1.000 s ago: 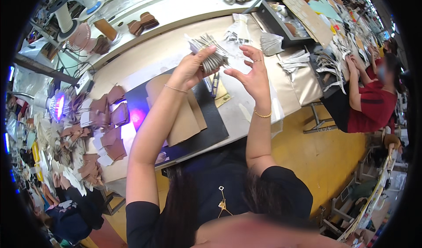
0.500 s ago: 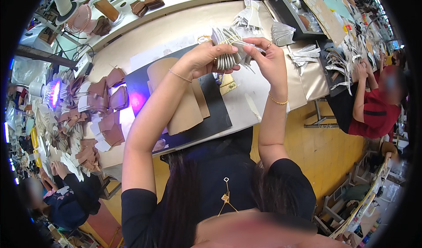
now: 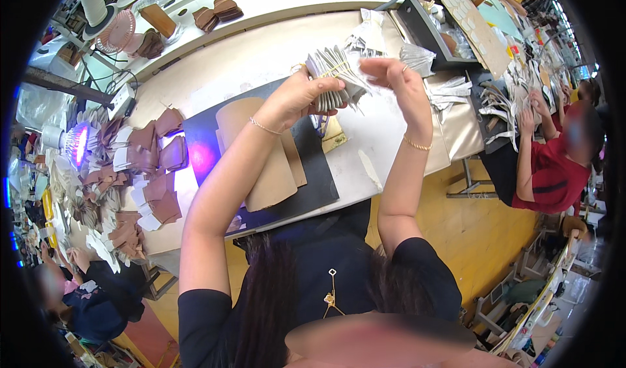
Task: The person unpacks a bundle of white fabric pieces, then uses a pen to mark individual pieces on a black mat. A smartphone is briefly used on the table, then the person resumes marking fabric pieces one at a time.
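I have both hands raised over the bench (image 3: 261, 55). My left hand (image 3: 297, 97) is closed round a bundle of grey cut pieces (image 3: 336, 77), gripping it from the left side, with a thin yellow band (image 3: 336, 69) running across the bundle. The bundle fans out to the right of that hand, so it sits between my two hands, held up off the bench. My right hand (image 3: 398, 77) is just to the right of the bundle, fingers curled and loosely pinched at its far right edge; whether it actually grips a piece or only touches the edges I cannot tell.

Below my left forearm lies a dark mat (image 3: 313, 185) with tan leather panels (image 3: 270, 172) stacked on it. To the left of the mat are heaps of brown cut pieces (image 3: 153, 172) and a small lamp glowing purple (image 3: 78, 143). Farther off, beyond my hands, more grey pieces (image 3: 417, 58) lie beside a dark tray (image 3: 424, 15). On the right, a person in a red shirt (image 3: 551, 175) sits at the same bench, hands on pale strips (image 3: 508, 104).
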`<control>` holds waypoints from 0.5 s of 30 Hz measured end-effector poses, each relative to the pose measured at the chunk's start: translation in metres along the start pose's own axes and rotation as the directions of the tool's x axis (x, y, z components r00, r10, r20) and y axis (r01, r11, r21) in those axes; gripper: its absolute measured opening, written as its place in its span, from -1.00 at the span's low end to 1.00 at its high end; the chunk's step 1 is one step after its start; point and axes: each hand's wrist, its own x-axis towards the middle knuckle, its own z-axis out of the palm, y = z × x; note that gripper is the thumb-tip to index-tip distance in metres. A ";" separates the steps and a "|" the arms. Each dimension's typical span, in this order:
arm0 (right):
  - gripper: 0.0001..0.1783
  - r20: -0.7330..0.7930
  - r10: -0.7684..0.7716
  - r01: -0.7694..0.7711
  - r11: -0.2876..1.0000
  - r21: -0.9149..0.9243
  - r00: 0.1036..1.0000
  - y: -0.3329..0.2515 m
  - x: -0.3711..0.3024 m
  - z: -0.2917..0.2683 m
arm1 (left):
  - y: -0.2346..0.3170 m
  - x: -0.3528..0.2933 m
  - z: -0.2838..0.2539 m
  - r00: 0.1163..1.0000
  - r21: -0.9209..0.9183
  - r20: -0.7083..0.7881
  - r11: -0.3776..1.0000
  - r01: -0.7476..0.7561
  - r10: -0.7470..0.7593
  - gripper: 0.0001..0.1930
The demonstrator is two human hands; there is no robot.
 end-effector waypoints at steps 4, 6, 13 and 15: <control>-0.56 -0.234 0.017 -0.130 0.868 -0.479 0.972 0.046 0.077 -0.042 | -0.001 0.003 -0.002 0.998 -0.033 -0.067 0.999 0.003 -0.005 -0.41; -0.46 -0.253 -0.017 -0.203 0.543 -0.815 0.967 0.070 0.101 -0.055 | 0.001 0.005 -0.005 0.998 -0.031 -0.066 0.999 -0.011 0.009 -0.39; -0.34 -0.094 -0.067 -0.059 0.405 -0.912 0.993 0.121 0.122 -0.051 | 0.002 0.006 -0.004 0.990 -0.065 -0.140 0.998 0.011 -0.020 -0.38; -0.58 -0.073 -0.039 -0.046 0.464 -0.885 0.997 0.119 0.131 -0.065 | 0.003 0.007 -0.004 0.992 -0.078 -0.126 0.997 0.006 -0.016 -0.38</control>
